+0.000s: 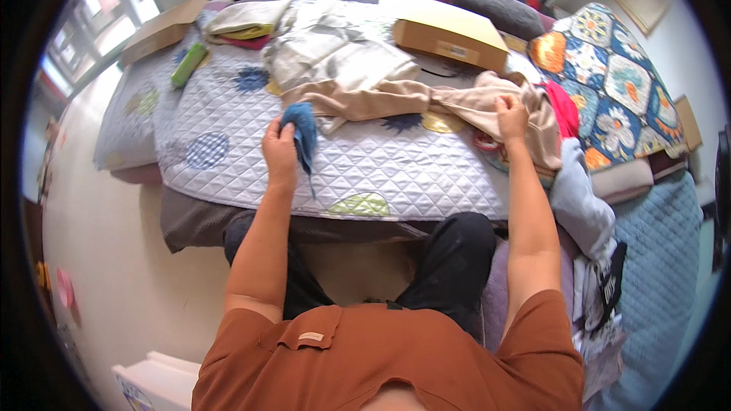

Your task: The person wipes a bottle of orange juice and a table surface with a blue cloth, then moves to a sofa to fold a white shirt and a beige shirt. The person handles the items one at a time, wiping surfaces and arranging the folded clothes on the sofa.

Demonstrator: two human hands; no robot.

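Note:
A crumpled blue cloth hangs from my left hand, above the white quilted cover. Out to the right, my right hand pinches a beige garment near its bunched end. One long part of that garment stretches leftward across the cover, its far end close to the blue cloth. Behind it lies a rumpled whitish cloth. Something red and round shows beside my right wrist, partly hidden by the beige fabric.
Cardboard boxes stand at the back right and back left. A green pack and a stack of folded cloths lie on the left. On the right are a patterned cushion, a grey-blue garment and a pile of clothes.

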